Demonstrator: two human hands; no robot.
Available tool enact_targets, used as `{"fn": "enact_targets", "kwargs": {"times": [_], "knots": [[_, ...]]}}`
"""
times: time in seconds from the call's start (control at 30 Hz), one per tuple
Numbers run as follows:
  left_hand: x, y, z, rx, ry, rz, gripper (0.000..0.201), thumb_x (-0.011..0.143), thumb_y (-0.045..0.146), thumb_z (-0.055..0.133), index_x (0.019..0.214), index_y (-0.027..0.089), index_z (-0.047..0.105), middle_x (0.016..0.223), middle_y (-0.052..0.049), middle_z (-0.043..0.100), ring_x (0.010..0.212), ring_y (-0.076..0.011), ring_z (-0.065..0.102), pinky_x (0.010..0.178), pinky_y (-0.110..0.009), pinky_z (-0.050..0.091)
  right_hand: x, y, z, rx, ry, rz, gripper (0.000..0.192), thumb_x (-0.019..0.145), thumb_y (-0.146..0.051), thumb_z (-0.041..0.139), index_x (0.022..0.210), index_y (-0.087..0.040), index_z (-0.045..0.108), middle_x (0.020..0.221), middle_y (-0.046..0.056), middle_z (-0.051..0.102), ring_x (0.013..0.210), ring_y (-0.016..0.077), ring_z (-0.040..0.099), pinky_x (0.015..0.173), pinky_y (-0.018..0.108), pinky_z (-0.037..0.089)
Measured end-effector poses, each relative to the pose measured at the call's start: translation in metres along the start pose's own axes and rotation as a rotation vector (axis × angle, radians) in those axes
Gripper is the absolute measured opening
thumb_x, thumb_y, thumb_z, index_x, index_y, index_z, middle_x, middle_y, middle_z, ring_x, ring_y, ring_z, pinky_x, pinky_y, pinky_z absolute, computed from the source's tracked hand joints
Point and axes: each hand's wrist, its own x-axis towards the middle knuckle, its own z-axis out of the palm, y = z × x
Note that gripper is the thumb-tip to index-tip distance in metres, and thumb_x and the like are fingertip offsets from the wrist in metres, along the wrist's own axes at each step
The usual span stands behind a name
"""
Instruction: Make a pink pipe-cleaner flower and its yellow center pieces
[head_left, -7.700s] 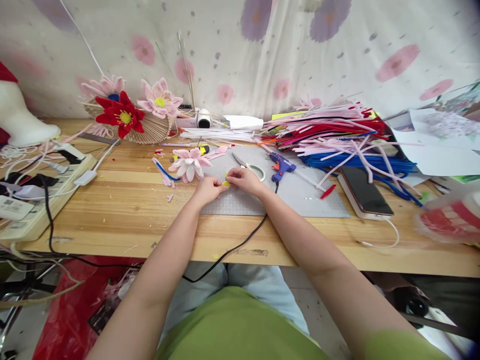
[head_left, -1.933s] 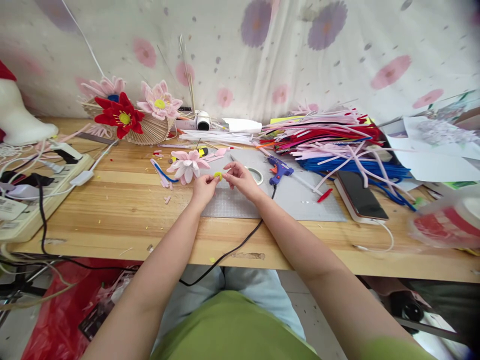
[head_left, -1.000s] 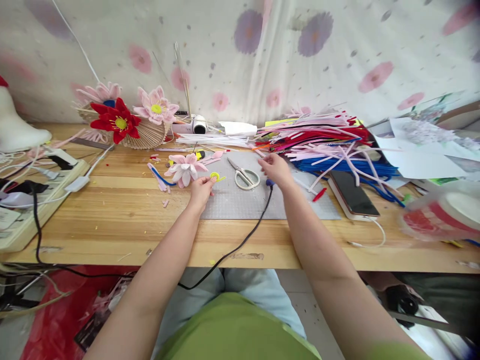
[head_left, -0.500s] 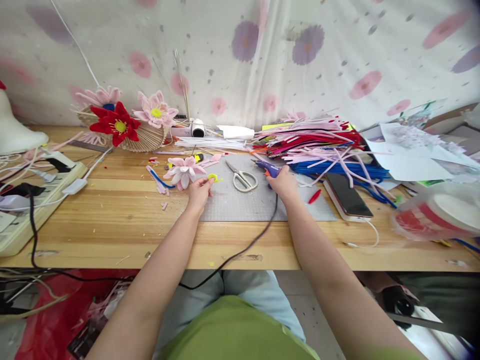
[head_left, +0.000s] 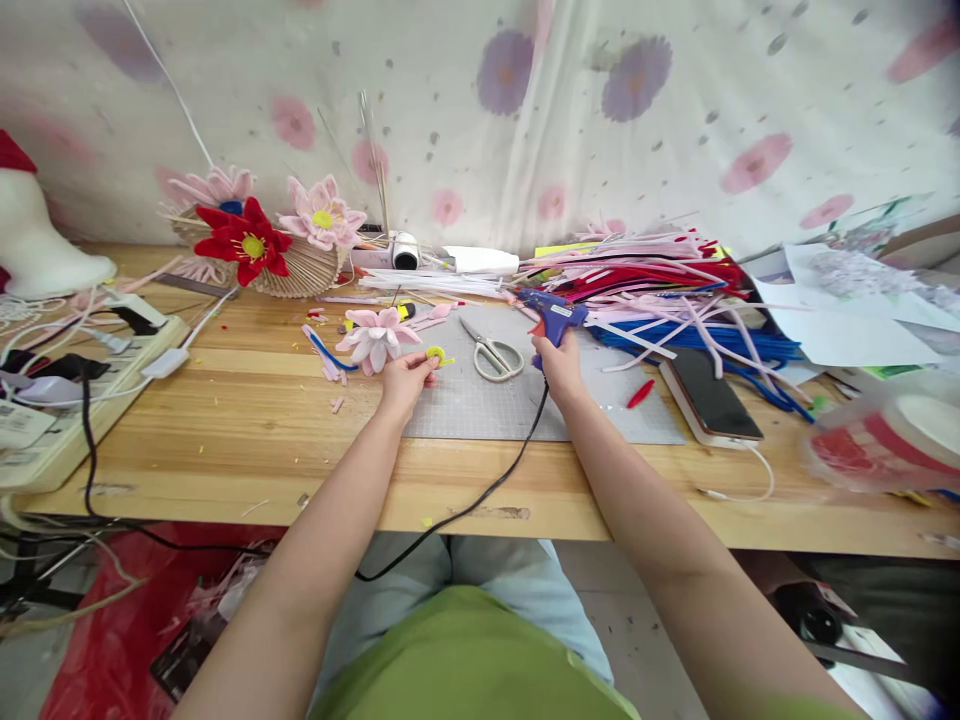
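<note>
Between the fingertips of my left hand (head_left: 407,384) is a small yellow coil of pipe cleaner (head_left: 436,355) with a short tail sticking out. My right hand (head_left: 559,362) is wrapped round the handle of a blue glue gun (head_left: 556,314), held upright with its nozzle pointing left. From its grip a black cord (head_left: 499,487) runs down over the table edge. Just beyond my left hand lies a pale pink and white pipe-cleaner flower (head_left: 376,340). Scissors (head_left: 495,358) with pale handles rest on the grey cutting mat (head_left: 480,420) between my hands.
Pink, red and blue pipe cleaners (head_left: 652,275) are heaped at the back right. A phone (head_left: 711,395) and a red-and-white tub (head_left: 885,435) stand at the right. Finished flowers (head_left: 251,243) fill a woven holder at the back left, beyond a power strip (head_left: 97,410).
My right hand has lifted the glue gun from lying low over the mat to upright. My left hand keeps the yellow coil in nearly the same place. The view has shifted slightly.
</note>
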Motion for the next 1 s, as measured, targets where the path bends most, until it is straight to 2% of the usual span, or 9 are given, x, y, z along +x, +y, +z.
{"fn": "enact_targets", "kwargs": {"times": [0.1, 0.17, 0.27, 0.37, 0.43, 0.6, 0.77, 0.87, 1.0], "knots": [[0.000, 0.000, 0.001, 0.004, -0.012, 0.004, 0.012, 0.061, 0.014, 0.067, 0.072, 0.010, 0.063, 0.056, 0.003, 0.058, 0.040, -0.0039, 0.047, 0.037, -0.016, 0.040, -0.005, 0.006, 0.008, 0.300, -0.059, 0.069, 0.036, 0.059, -0.034, 0.060, 0.088, -0.022, 0.042, 0.071, -0.006, 0.052, 0.054, 0.0085, 0.048, 0.055, 0.025, 0.045], [0.000, -0.001, 0.001, 0.003, -0.021, 0.010, 0.011, 0.063, 0.013, 0.066, 0.072, 0.010, 0.061, 0.056, 0.003, 0.057, 0.040, -0.0051, 0.049, 0.036, -0.017, 0.041, -0.011, 0.005, 0.014, 0.412, -0.157, 0.077, 0.041, 0.054, -0.033, 0.066, 0.087, -0.022, 0.045, 0.073, -0.006, 0.055, 0.061, 0.0090, 0.052, 0.060, 0.025, 0.047], [0.000, -0.001, 0.000, -0.010, -0.016, 0.016, 0.012, 0.063, 0.012, 0.065, 0.074, 0.011, 0.059, 0.057, 0.004, 0.057, 0.041, -0.0057, 0.051, 0.038, -0.018, 0.043, -0.020, -0.002, 0.020, 0.470, -0.285, 0.078, 0.042, 0.052, -0.032, 0.073, 0.086, -0.021, 0.050, 0.079, -0.003, 0.059, 0.069, 0.0100, 0.055, 0.066, 0.026, 0.048], [0.001, 0.000, -0.001, -0.023, 0.000, 0.026, 0.017, 0.063, 0.010, 0.065, 0.078, 0.012, 0.057, 0.056, 0.004, 0.058, 0.040, -0.0057, 0.051, 0.040, -0.018, 0.046, -0.025, -0.009, 0.019, 0.495, -0.405, 0.045, 0.037, 0.054, -0.033, 0.074, 0.084, -0.019, 0.056, 0.088, 0.001, 0.062, 0.072, 0.0112, 0.057, 0.064, 0.025, 0.048], [0.001, 0.000, -0.001, -0.018, -0.004, 0.022, 0.017, 0.064, 0.009, 0.064, 0.079, 0.011, 0.057, 0.056, 0.004, 0.058, 0.040, -0.0063, 0.052, 0.040, -0.019, 0.046, -0.027, -0.013, 0.016, 0.487, -0.482, 0.023, 0.031, 0.057, -0.034, 0.072, 0.080, -0.017, 0.059, 0.086, 0.002, 0.062, 0.067, 0.0102, 0.055, 0.056, 0.023, 0.046], [0.001, -0.001, 0.000, 0.017, -0.053, -0.025, 0.010, 0.067, 0.010, 0.063, 0.075, 0.010, 0.058, 0.062, 0.000, 0.062, 0.047, -0.0095, 0.059, 0.042, -0.020, 0.047, -0.031, -0.016, 0.016, 0.401, -0.584, 0.009, 0.024, 0.063, -0.037, 0.069, 0.066, -0.015, 0.058, 0.059, 0.000, 0.056, 0.049, 0.0067, 0.045, 0.042, 0.020, 0.035], [-0.001, -0.001, 0.001, 0.048, -0.065, -0.036, 0.011, 0.067, 0.013, 0.065, 0.075, 0.009, 0.058, 0.065, -0.003, 0.064, 0.050, -0.0109, 0.060, 0.043, -0.020, 0.048, -0.032, -0.015, 0.021, 0.441, -0.575, -0.008, 0.027, 0.061, -0.038, 0.070, 0.069, -0.016, 0.057, 0.074, 0.002, 0.061, 0.055, 0.0077, 0.049, 0.041, 0.019, 0.035], [-0.002, -0.001, 0.001, 0.084, -0.080, -0.015, 0.011, 0.067, 0.016, 0.065, 0.073, 0.009, 0.059, 0.063, -0.003, 0.063, 0.049, -0.0101, 0.059, 0.042, -0.019, 0.046, -0.031, -0.017, 0.019, 0.405, -0.582, 0.009, 0.029, 0.063, -0.042, 0.069, 0.068, -0.016, 0.057, 0.063, 0.000, 0.058, 0.049, 0.0065, 0.045, 0.040, 0.020, 0.033], [-0.002, -0.001, 0.000, 0.102, -0.090, 0.013, 0.013, 0.066, 0.021, 0.066, 0.069, 0.011, 0.059, 0.059, -0.001, 0.061, 0.042, -0.0056, 0.050, 0.038, -0.017, 0.043, -0.024, -0.014, 0.009, 0.197, -0.591, 0.007, 0.034, 0.066, -0.047, 0.066, 0.062, -0.015, 0.057, 0.045, -0.003, 0.047, 0.040, 0.0055, 0.038, 0.038, 0.021, 0.030]]}}
